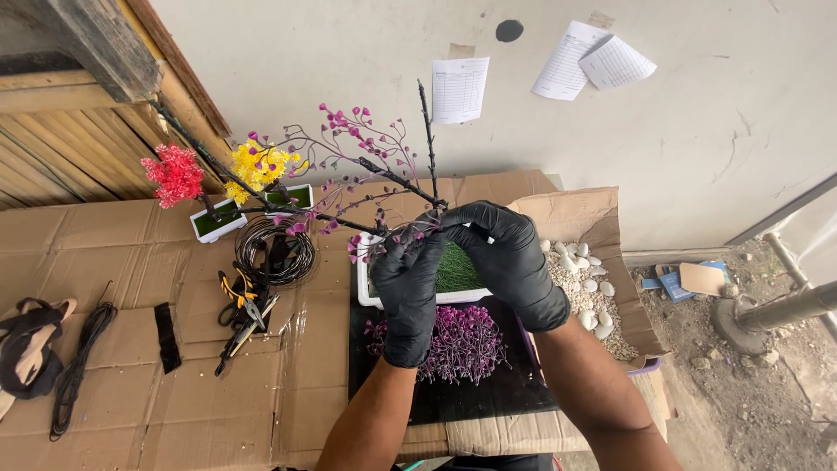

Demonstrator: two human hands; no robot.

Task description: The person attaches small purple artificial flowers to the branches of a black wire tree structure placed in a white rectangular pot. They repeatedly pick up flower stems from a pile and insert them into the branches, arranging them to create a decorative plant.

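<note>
Both gloved hands, left (pixel 408 288) and right (pixel 510 257), curl fingers closed around the wire tree's trunk (pixel 417 228).

Both hands, the left hand (pixel 410 288) and the right hand (pixel 510 262), meet on the wire tree (pixel 384 174) above the white tray (pixel 370 296). A heap of loose twigs (pixel 462 344) lies just before the tray, pebbles (pixel 584 279) to its right. Left of the tray lie a wire coil (pixel 275 249) and pliers (pixel 244 305); two small potted trees (pixel 218 187) stand behind them
</note>
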